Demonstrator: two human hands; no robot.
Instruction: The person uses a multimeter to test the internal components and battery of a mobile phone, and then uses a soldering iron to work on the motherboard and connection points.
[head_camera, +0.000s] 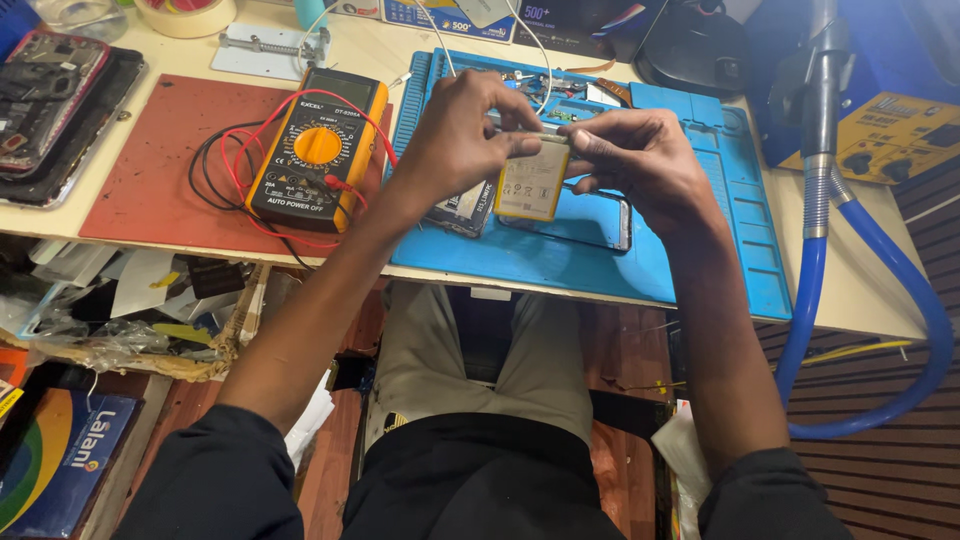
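Observation:
Both my hands hold a flat yellow phone battery (531, 180) upright above the blue work mat (700, 270). My left hand (462, 135) grips its top left edge with the fingers curled over it. My right hand (640, 150) pinches the top right corner. Under the battery lies an opened phone (590, 225) with a dark frame, flat on the mat. Small circuit parts (545, 95) lie on the mat behind my hands.
A yellow and black multimeter (318, 150) with red and black leads rests on a red mat (150, 170) at left. Phone shells (45, 95) lie far left. A tape roll (185, 15) stands at the back. A blue hose with nozzle (815, 230) hangs at right beside a yellow-panelled device (890, 135).

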